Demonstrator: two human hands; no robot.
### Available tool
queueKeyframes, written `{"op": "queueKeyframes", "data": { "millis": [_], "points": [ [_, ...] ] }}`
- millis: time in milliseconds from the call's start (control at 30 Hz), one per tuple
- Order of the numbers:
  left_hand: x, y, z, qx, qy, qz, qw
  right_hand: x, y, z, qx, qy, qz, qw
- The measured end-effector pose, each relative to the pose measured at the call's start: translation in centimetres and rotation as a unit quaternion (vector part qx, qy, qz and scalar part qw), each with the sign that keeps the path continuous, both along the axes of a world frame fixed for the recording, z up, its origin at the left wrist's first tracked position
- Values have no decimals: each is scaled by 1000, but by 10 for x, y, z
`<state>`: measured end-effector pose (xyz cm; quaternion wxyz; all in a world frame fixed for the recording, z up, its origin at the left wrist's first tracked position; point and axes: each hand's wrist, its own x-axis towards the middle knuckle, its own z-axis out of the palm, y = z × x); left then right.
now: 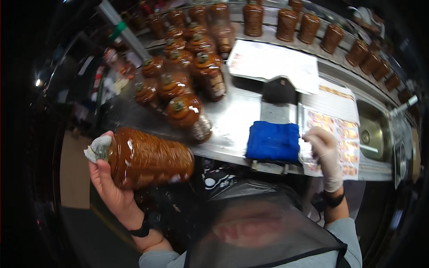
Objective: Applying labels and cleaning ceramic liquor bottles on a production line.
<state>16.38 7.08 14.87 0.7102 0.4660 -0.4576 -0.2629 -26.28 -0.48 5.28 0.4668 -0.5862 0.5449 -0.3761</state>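
My bare left hand is wrapped round the neck end of a large brown glazed jar. The jar lies tilted on its side in the air, left of the metal table's front edge, its base toward the right. A whitish, cloth-like piece covers its mouth. My right hand, in a thin pale glove, hovers by the left edge of a sheet of coloured stickers. Its fingertips are drawn together and slightly blurred; what they pinch, if anything, is too small to make out. A folded blue cloth lies beside that hand.
Several similar brown jars crowd the table's left side. More jars line a ledge at the back. A white board-like stack lies behind a black block-shaped piece. On the right is a sink.
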Motion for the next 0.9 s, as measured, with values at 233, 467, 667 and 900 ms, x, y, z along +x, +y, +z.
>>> {"op": "queueKeyframes", "data": {
  "millis": [233, 467, 667, 900],
  "points": [
    [-126, -77, -28, 201, 97, -321, 920, 20, 14, -1, -257, 153, 263, 917],
    [-209, -172, -78, 346, 164, -420, 823, -2, 17, -36, -236, 137, 76, 959],
    [-210, -194, -97, 412, 164, -445, 778, -5, 5, -35, -140, 109, 60, 982],
    [-214, -205, -96, 433, 135, -438, 776, 1, -8, -24, -128, 153, 52, 979]
  ]
}}
